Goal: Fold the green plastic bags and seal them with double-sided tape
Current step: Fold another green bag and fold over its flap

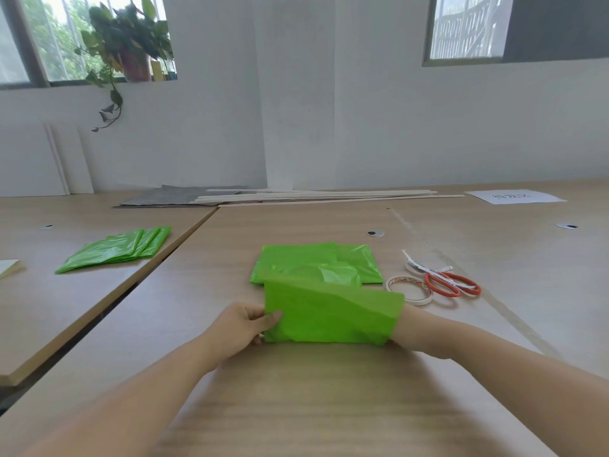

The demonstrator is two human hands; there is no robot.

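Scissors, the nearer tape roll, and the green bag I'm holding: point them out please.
scissors [433,276]: head view, where blades meet the orange handles.
nearer tape roll [414,300]: head view, near white wall of the ring.
held green bag [329,315]: head view, middle of the raised front panel.

A folded green plastic bag is held upright at the table's middle, its upper layer creased diagonally. More green bags are laid flat just behind it. A fanned stack of green bags is spread on the left table. A double-sided tape roll is laid flat just right of the bags.
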